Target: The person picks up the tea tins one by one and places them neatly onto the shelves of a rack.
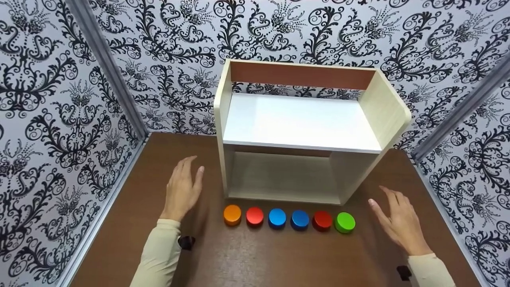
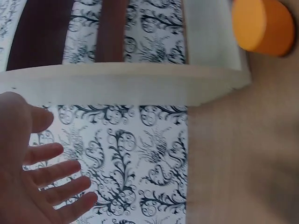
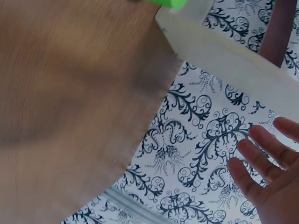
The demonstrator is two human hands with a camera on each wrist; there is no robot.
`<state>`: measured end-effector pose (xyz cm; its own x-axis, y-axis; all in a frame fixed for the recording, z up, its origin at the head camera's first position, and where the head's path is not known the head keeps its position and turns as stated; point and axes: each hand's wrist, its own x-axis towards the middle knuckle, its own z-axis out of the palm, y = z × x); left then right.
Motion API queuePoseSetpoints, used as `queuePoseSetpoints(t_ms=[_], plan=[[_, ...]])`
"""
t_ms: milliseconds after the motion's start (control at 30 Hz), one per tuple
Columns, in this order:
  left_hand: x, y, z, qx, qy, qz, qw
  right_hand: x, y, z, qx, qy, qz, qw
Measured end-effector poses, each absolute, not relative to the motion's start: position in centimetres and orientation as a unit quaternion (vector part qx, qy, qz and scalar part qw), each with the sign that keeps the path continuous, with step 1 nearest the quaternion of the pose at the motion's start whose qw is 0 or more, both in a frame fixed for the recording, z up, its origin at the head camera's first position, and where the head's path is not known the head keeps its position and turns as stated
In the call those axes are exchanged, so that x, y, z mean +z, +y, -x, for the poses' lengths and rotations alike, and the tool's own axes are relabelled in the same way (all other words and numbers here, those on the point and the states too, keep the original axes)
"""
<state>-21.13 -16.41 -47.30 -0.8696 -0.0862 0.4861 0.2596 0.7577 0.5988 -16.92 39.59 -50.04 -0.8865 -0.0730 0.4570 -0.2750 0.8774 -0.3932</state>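
My left hand (image 1: 183,189) hovers left of the shelf with relaxed, spread fingers and holds nothing. On the other side, my right hand (image 1: 399,221) is likewise relaxed and holds nothing, nearest to the green cylinder (image 1: 344,222). A row of small round cylinders lines the front of the shelf: orange (image 1: 232,215), light red (image 1: 254,216), light blue (image 1: 277,218), dark blue (image 1: 299,219), dark red (image 1: 322,220), then the green one. In the left wrist view the orange cylinder (image 2: 264,25) shows at the upper right, apart from the fingers.
A two-level wooden shelf (image 1: 301,121) with a white middle board stands at the back of the brown table (image 1: 255,259). Patterned walls (image 1: 171,36) enclose the table at the back and both sides, with grey strips along their corners and edges.
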Motion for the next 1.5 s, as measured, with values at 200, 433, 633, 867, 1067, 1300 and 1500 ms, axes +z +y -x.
queuePoseSetpoints(t_ms=[200,433,633,867,1067,1300,1500], plan=[[-44.7,-15.8,21.5,-0.444,-0.848,0.062,0.283,-50.0,38.6,16.2,0.274,-0.934,-0.084,0.214],[-40.7,-14.8,22.7,-0.523,-0.777,0.12,0.33,-50.3,37.4,15.8,0.311,-0.923,-0.085,0.209],[-37.0,-13.4,24.3,-0.56,-0.733,0.174,0.345,-50.8,36.6,15.4,0.326,-0.92,-0.08,0.204],[-34.3,-12.0,25.9,-0.59,-0.71,0.206,0.324,-51.2,36.1,14.8,0.329,-0.922,-0.073,0.19],[-33.7,-11.2,26.9,-0.613,-0.7,0.217,0.294,-51.4,35.8,14.5,0.338,-0.922,-0.072,0.173],[-33.7,-10.8,27.4,-0.63,-0.699,0.201,0.272,-51.5,35.4,14.5,0.348,-0.922,-0.067,0.154],[-33.7,-10.7,27.7,-0.633,-0.697,0.194,0.276,-51.9,35.4,14.5,0.352,-0.919,-0.071,0.163]])
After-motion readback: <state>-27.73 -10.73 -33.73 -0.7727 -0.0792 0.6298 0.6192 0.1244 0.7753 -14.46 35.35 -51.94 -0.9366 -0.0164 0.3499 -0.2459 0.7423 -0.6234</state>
